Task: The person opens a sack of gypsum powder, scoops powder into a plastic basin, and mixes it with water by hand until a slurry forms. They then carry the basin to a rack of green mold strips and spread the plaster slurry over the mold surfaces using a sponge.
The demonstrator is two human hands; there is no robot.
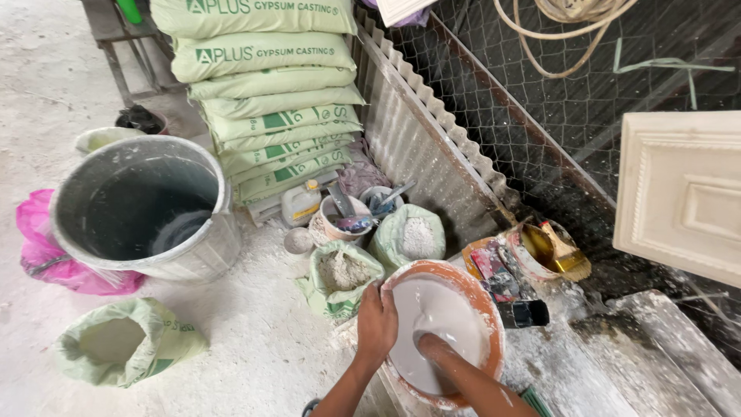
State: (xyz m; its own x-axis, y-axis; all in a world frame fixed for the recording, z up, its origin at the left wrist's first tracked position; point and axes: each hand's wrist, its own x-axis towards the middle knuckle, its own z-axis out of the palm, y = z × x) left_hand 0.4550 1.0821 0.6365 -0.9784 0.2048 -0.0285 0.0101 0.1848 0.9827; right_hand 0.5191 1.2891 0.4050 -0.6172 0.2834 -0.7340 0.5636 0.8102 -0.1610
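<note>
A round orange basin (489,307) holds smooth pale grey wet plaster and sits on a plaster-crusted bench. My left hand (376,323) grips the basin's left rim. My right hand (434,349) is sunk into the mix near the basin's front, with its fingers hidden under the surface and the wrist coated grey.
A big grey barrel (202,255) with water stands left, beside a pink bag (35,228). Open green sacks of powder (127,340) (340,272) (415,235) lie around. Stacked green sacks (270,108) rise behind. A cream moulded panel (683,193) leans at right, near a pot with a brush (549,251).
</note>
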